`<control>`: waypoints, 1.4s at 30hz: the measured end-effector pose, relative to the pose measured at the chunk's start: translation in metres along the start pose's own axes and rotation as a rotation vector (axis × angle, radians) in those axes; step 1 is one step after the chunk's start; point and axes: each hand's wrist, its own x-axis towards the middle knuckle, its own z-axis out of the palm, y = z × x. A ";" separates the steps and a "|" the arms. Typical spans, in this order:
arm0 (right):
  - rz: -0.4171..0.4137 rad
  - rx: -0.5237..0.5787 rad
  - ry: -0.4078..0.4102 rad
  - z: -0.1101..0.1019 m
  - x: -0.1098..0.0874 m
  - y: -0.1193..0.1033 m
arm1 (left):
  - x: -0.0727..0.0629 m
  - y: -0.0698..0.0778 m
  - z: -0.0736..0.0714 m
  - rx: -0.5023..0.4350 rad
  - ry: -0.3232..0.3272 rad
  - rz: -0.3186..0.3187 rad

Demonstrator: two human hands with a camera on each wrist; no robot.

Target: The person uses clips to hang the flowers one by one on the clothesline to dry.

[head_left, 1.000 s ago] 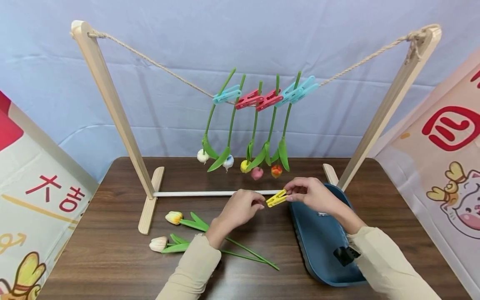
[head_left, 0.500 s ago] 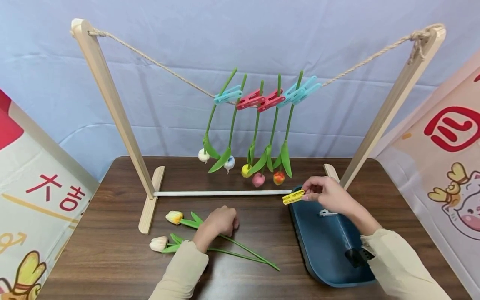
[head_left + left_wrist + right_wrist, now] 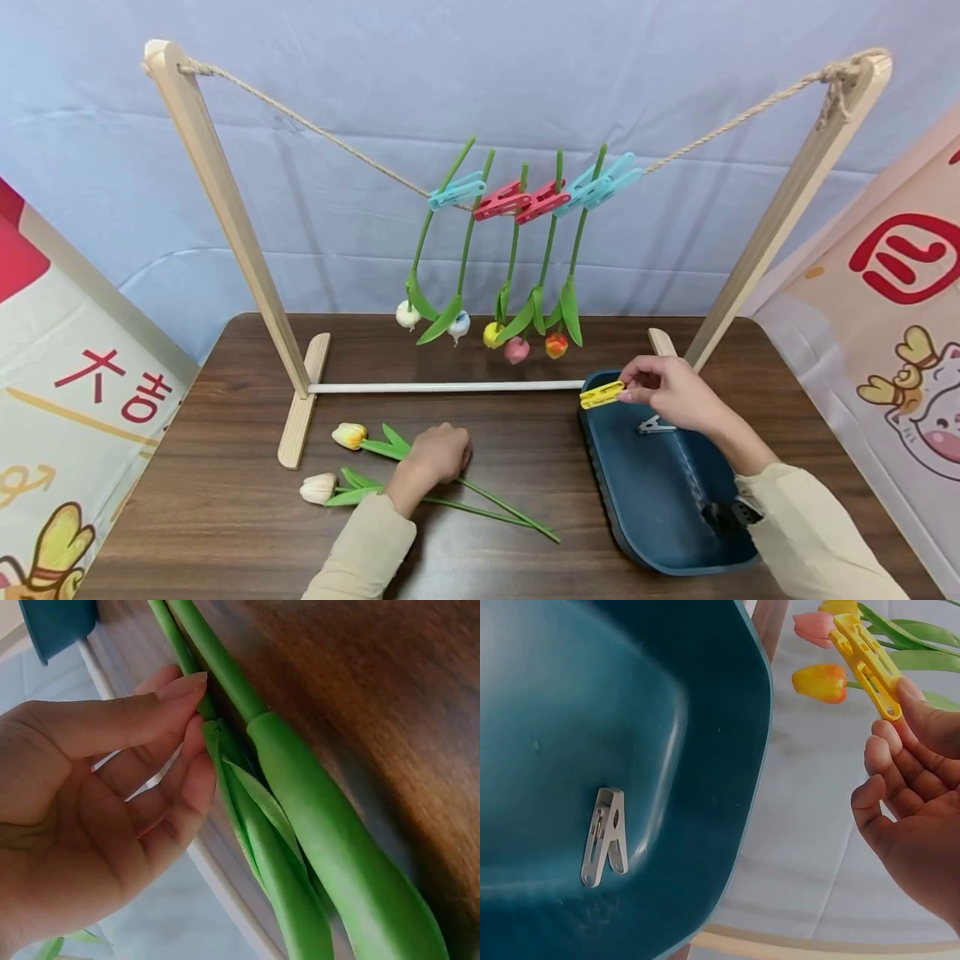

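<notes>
My left hand (image 3: 438, 454) is low over the table, thumb and fingers pinching the green stem (image 3: 180, 645) of the yellow-and-white artificial tulip (image 3: 349, 435) just by its leaf base. A cream tulip (image 3: 318, 489) lies alongside, nearer me, its stem crossing under the first one's. Over the far left corner of the blue bin, my right hand (image 3: 671, 392) holds a yellow clothespin (image 3: 602, 394) by its handle end; the right wrist view shows that clothespin (image 3: 866, 664) between thumb and fingers. A grey-white clothespin (image 3: 605, 836) lies inside the bin.
A wooden stand (image 3: 225, 208) carries a sagging rope (image 3: 315, 129). From it several tulips hang head down, held by blue (image 3: 457, 190) and red clothespins (image 3: 501, 201). A white rod (image 3: 450, 387) runs low between its feet. The blue bin (image 3: 611, 500) stands at right.
My left hand has left the yellow clothespin, gone left and down to the tulip stems, and now pinches one. My right hand has carried the clothespin rightward over the bin.
</notes>
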 end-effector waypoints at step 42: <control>0.013 -0.193 0.184 -0.036 -0.012 0.006 | 0.009 0.013 -0.054 -0.176 0.517 0.225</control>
